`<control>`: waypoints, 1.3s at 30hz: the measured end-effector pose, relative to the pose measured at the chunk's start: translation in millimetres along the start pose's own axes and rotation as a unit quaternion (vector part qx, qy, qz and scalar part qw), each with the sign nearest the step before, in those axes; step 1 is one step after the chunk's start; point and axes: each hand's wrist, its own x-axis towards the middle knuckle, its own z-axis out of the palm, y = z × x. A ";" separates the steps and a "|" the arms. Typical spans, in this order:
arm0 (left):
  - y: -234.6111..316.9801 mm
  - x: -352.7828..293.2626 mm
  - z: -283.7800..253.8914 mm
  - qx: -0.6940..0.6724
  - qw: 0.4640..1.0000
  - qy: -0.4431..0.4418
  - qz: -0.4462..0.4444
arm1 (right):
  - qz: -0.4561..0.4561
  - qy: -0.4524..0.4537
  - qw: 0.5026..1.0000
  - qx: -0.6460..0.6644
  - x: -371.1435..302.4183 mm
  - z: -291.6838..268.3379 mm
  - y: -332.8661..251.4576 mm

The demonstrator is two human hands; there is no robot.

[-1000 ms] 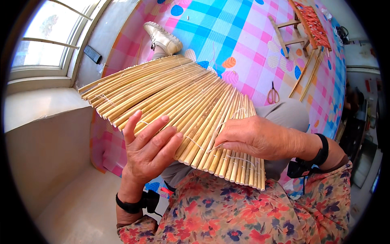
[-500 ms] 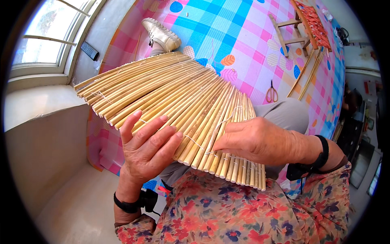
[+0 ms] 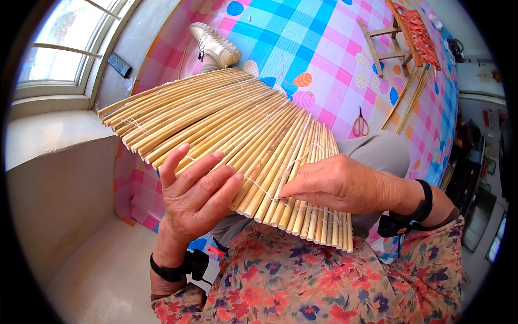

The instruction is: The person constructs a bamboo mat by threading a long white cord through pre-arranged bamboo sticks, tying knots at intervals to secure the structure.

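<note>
No word, number, brand or sign could be read. The dark remote control (image 3: 119, 65) beside the window (image 3: 59, 59) bore keys whose markings were too small to make out. The black wristbands (image 3: 171, 271) showed no legible lettering. Objects (image 3: 468, 181) along the dim right edge were too blurred for any label to be told. The checked floor sheet (image 3: 345, 48) carried printed squares and leaves, the blouse (image 3: 302, 275) printed flowers, neither being writing.
</note>
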 end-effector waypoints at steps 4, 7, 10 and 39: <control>0.6 0.4 -1.9 -0.003 1.000 0.002 -0.001 | 0.012 0.002 1.000 0.010 1.1 0.2 -3.1; -1.6 -2.0 -1.2 -0.007 1.000 -0.007 0.008 | 0.016 -0.002 1.000 -0.009 1.9 -0.9 -4.9; 4.6 3.7 -2.0 -0.018 1.000 0.010 -0.015 | 0.028 -0.010 0.998 -0.047 3.4 -2.5 -10.1; -30.9 102.3 5.4 -0.181 0.962 0.027 0.205 | 0.049 -0.027 0.948 -0.312 0.2 -67.2 -53.7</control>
